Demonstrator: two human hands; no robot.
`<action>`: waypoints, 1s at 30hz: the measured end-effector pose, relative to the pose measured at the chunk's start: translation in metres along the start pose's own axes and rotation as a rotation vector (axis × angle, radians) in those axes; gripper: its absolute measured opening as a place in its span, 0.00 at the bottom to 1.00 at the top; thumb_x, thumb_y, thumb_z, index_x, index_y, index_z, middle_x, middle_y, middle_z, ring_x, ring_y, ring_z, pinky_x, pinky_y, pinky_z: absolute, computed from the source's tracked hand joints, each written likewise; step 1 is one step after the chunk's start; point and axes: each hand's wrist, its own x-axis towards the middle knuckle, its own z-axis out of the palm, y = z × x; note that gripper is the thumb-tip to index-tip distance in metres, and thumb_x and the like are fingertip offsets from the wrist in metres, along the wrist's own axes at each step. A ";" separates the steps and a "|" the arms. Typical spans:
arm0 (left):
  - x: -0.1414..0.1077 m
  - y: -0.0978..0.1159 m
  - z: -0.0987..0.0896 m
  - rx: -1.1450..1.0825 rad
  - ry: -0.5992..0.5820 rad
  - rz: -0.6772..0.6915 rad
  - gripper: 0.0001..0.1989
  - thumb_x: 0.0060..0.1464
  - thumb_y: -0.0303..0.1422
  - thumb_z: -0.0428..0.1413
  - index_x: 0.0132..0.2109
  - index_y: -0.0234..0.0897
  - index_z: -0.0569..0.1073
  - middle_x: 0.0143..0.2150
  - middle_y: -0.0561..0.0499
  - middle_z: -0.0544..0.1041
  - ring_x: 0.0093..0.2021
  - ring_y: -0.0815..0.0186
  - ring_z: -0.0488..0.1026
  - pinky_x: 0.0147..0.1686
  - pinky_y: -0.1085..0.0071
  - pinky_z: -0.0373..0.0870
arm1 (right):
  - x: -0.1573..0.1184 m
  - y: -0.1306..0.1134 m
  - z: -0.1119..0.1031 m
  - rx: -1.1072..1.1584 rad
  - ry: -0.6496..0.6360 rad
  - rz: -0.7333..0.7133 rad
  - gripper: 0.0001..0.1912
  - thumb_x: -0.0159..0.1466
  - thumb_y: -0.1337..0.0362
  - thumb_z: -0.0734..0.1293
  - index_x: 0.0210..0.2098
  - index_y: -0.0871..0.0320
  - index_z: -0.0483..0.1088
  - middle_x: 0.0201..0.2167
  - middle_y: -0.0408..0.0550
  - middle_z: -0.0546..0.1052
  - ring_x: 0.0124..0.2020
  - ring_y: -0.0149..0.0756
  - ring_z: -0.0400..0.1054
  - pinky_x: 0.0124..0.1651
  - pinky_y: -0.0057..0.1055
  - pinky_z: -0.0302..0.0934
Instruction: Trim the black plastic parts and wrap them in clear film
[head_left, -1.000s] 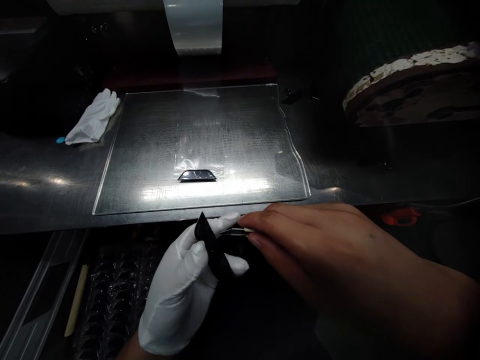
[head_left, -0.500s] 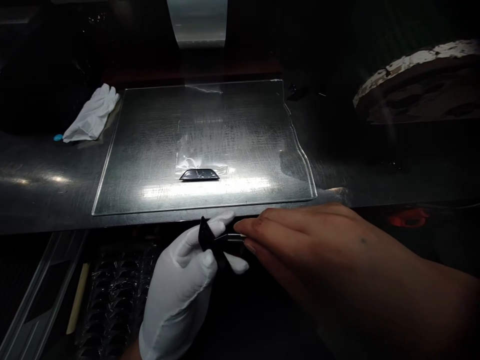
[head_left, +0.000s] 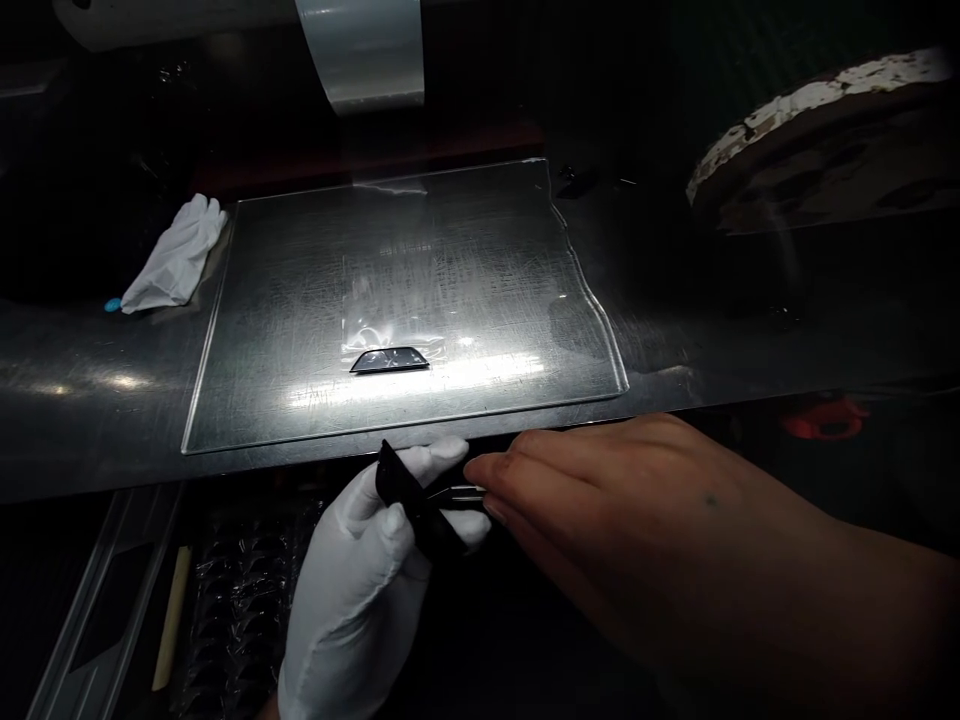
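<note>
My left hand [head_left: 360, 590], in a white glove, grips a small black plastic part [head_left: 397, 485] between thumb and fingers, tilted below the table's front edge. My bare right hand [head_left: 592, 500] comes in from the right and pinches a pair of slim metal tweezers [head_left: 461, 493]. Their tip reaches the black part's right side; whether it touches, I cannot tell. Beyond both hands, a dark glossy trapezoid piece [head_left: 390, 360] lies on a clear glass sheet [head_left: 292, 270], by a thin clear plastic film [head_left: 367, 310].
A spare white glove [head_left: 176, 255] and a small blue cap-like thing [head_left: 112, 305] lie left of the glass. Below the edge sits a clear tray [head_left: 244, 610] of dark curved parts, beside a yellowish strip [head_left: 172, 620]. A red object [head_left: 825, 418] is at right.
The black part has turned in my left hand and shows more of its length, slanting down to the right. Tweezers stay at its side. The whole view has shifted slightly.
</note>
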 end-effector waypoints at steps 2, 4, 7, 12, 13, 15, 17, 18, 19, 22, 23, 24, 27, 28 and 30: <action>-0.001 0.003 0.003 -0.008 0.015 -0.035 0.10 0.66 0.29 0.57 0.48 0.40 0.83 0.51 0.47 0.83 0.49 0.58 0.82 0.47 0.70 0.82 | 0.000 0.000 0.000 0.023 0.004 -0.001 0.15 0.62 0.74 0.68 0.45 0.50 0.73 0.33 0.38 0.78 0.26 0.34 0.70 0.30 0.32 0.57; -0.001 0.004 0.005 -0.009 0.009 -0.056 0.10 0.66 0.30 0.57 0.48 0.39 0.83 0.51 0.46 0.82 0.47 0.59 0.82 0.45 0.69 0.82 | 0.000 0.001 -0.002 0.031 0.000 -0.001 0.16 0.60 0.74 0.69 0.44 0.50 0.73 0.32 0.37 0.78 0.25 0.33 0.69 0.29 0.32 0.54; 0.000 0.006 0.005 0.008 -0.007 -0.096 0.10 0.67 0.31 0.56 0.48 0.38 0.82 0.53 0.45 0.82 0.46 0.59 0.82 0.42 0.70 0.81 | 0.000 0.002 -0.004 0.032 -0.019 0.001 0.16 0.59 0.75 0.69 0.42 0.50 0.73 0.30 0.36 0.77 0.23 0.33 0.67 0.27 0.32 0.52; 0.001 0.005 0.001 0.040 -0.039 -0.119 0.11 0.64 0.38 0.62 0.50 0.42 0.83 0.54 0.46 0.82 0.48 0.56 0.82 0.43 0.69 0.82 | -0.001 0.004 -0.007 0.099 -0.056 0.017 0.17 0.58 0.76 0.69 0.42 0.49 0.72 0.31 0.34 0.78 0.23 0.30 0.66 0.26 0.30 0.52; 0.002 0.004 0.000 0.037 -0.060 -0.119 0.11 0.63 0.39 0.62 0.50 0.42 0.83 0.55 0.46 0.82 0.50 0.56 0.81 0.43 0.69 0.82 | -0.001 0.004 -0.008 0.112 -0.065 0.025 0.17 0.58 0.76 0.69 0.42 0.48 0.71 0.31 0.33 0.77 0.23 0.30 0.67 0.26 0.29 0.52; 0.003 0.003 -0.003 0.017 -0.093 -0.116 0.11 0.63 0.38 0.63 0.51 0.42 0.83 0.56 0.46 0.82 0.51 0.57 0.81 0.45 0.69 0.82 | -0.002 0.005 -0.008 0.131 -0.066 0.041 0.17 0.59 0.76 0.68 0.41 0.47 0.71 0.30 0.32 0.77 0.23 0.30 0.67 0.26 0.29 0.53; 0.004 0.002 -0.003 -0.007 -0.099 -0.121 0.10 0.63 0.36 0.63 0.51 0.42 0.83 0.56 0.47 0.82 0.51 0.58 0.81 0.46 0.70 0.82 | -0.003 0.005 -0.007 0.137 -0.071 0.050 0.18 0.59 0.76 0.68 0.42 0.46 0.71 0.31 0.31 0.77 0.24 0.30 0.68 0.26 0.28 0.53; 0.003 0.003 -0.003 -0.015 -0.079 -0.118 0.10 0.64 0.35 0.62 0.50 0.42 0.83 0.55 0.47 0.83 0.51 0.58 0.82 0.46 0.70 0.82 | -0.004 0.005 -0.007 0.129 -0.083 0.051 0.17 0.59 0.76 0.68 0.42 0.47 0.71 0.31 0.32 0.77 0.25 0.30 0.68 0.26 0.28 0.53; 0.003 0.003 -0.001 -0.018 -0.047 -0.112 0.09 0.65 0.35 0.61 0.50 0.42 0.83 0.54 0.47 0.83 0.51 0.58 0.82 0.45 0.71 0.82 | -0.005 0.005 -0.006 0.112 -0.096 0.055 0.17 0.59 0.76 0.68 0.41 0.48 0.72 0.31 0.33 0.77 0.24 0.31 0.68 0.27 0.29 0.52; 0.002 0.007 0.005 -0.012 0.048 -0.083 0.09 0.67 0.34 0.58 0.48 0.41 0.83 0.50 0.48 0.84 0.50 0.57 0.83 0.44 0.71 0.83 | -0.008 0.005 -0.002 0.081 -0.137 0.062 0.16 0.58 0.77 0.69 0.40 0.49 0.71 0.30 0.36 0.76 0.24 0.32 0.66 0.27 0.31 0.52; 0.002 0.008 0.007 -0.011 0.064 -0.078 0.09 0.67 0.34 0.58 0.47 0.40 0.83 0.50 0.48 0.83 0.50 0.56 0.83 0.43 0.71 0.83 | -0.010 0.005 -0.001 0.084 -0.143 0.072 0.17 0.58 0.77 0.70 0.40 0.49 0.71 0.30 0.36 0.75 0.24 0.32 0.66 0.27 0.31 0.52; 0.002 0.009 0.008 -0.010 0.070 -0.080 0.09 0.67 0.35 0.58 0.47 0.39 0.83 0.50 0.47 0.83 0.49 0.56 0.83 0.42 0.71 0.83 | -0.011 0.005 0.000 0.098 -0.151 0.080 0.17 0.57 0.77 0.70 0.40 0.49 0.70 0.31 0.35 0.75 0.24 0.33 0.66 0.27 0.31 0.52; 0.001 0.009 0.010 -0.011 0.069 -0.089 0.09 0.68 0.35 0.57 0.47 0.40 0.83 0.49 0.47 0.84 0.49 0.56 0.83 0.42 0.70 0.83 | -0.012 0.005 0.001 0.146 -0.167 0.090 0.19 0.57 0.78 0.70 0.40 0.48 0.69 0.31 0.34 0.75 0.25 0.33 0.66 0.27 0.30 0.53; 0.001 0.009 0.009 -0.013 0.064 -0.088 0.09 0.68 0.35 0.57 0.47 0.41 0.83 0.49 0.47 0.84 0.49 0.57 0.83 0.43 0.70 0.83 | -0.012 0.005 0.000 0.157 -0.167 0.093 0.19 0.57 0.78 0.70 0.40 0.48 0.69 0.31 0.34 0.75 0.25 0.32 0.66 0.27 0.30 0.53; 0.001 0.009 0.009 -0.021 0.057 -0.088 0.09 0.67 0.36 0.58 0.47 0.42 0.83 0.49 0.49 0.84 0.49 0.57 0.83 0.44 0.70 0.83 | -0.011 0.005 -0.001 0.178 -0.176 0.107 0.20 0.57 0.78 0.70 0.40 0.47 0.69 0.32 0.33 0.75 0.26 0.32 0.67 0.28 0.29 0.54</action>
